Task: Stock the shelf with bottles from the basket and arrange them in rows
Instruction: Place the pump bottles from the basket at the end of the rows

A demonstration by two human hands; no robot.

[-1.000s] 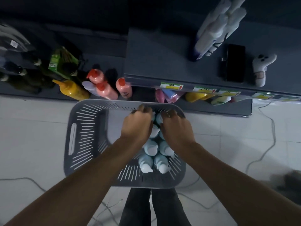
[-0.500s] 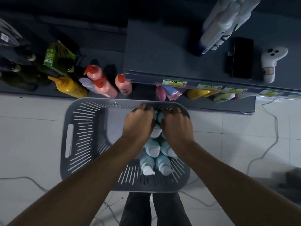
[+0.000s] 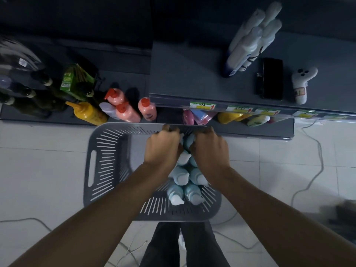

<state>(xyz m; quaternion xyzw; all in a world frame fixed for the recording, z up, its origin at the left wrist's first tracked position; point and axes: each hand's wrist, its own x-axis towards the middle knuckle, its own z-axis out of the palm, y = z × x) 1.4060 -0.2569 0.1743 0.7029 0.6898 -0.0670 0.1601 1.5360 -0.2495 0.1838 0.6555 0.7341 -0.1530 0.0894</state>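
A grey slotted basket (image 3: 107, 166) stands on the white tiled floor in front of me. Inside its right half stand several pale blue bottles (image 3: 180, 175) with white caps, in two columns. My left hand (image 3: 161, 149) and my right hand (image 3: 211, 151) are both down in the basket at its far side, each curled around a blue bottle in the farthest pair. Those two bottles are mostly hidden under my hands. The dark grey shelf (image 3: 192, 74) lies beyond the basket, with a group of tall white bottles (image 3: 250, 41) standing on it.
On the shelf lie a black phone (image 3: 269, 78) and a white ghost toy (image 3: 302, 83). The lower shelf to the left holds pink pump bottles (image 3: 127, 110), a yellow squeeze bottle (image 3: 88, 114) and dark glass bottles (image 3: 25, 93). Cables (image 3: 312, 170) trail over the floor at right.
Both hands stay in the same place on the far pair of bottles. The view has shifted slightly, with the basket and shelf a little lower in the frame.
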